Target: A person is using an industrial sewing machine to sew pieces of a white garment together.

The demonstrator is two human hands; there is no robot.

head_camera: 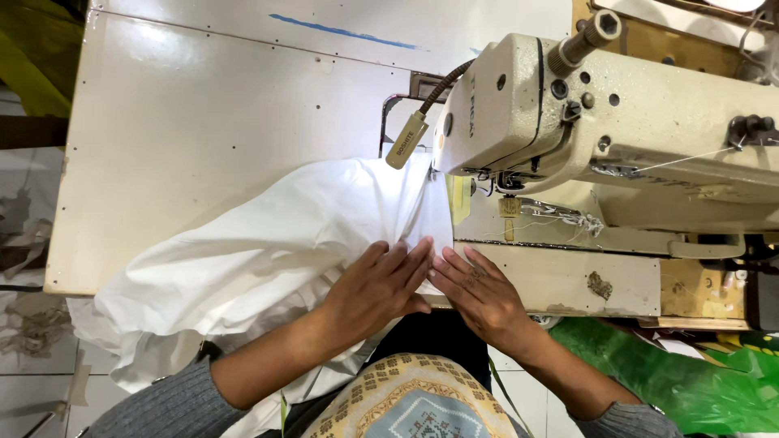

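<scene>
A large piece of white fabric point(268, 243) lies bunched over the front of a cream sewing table point(203, 122) and hangs off its near edge. My left hand point(377, 288) rests flat on the fabric, fingers spread, pressing it near the table's front edge. My right hand point(479, 296) lies flat beside it, fingertips touching the fabric's right edge and the machine bed. Both hands sit just in front of the needle area point(507, 207) of a cream industrial sewing machine point(617, 122). Neither hand grips anything.
A small gooseneck lamp point(408, 138) shines on the fabric by the machine head. Green material point(673, 373) lies low on the right. Scraps lie on the tiled floor point(32, 324) at left. A patterned garment point(414, 397) covers my lap.
</scene>
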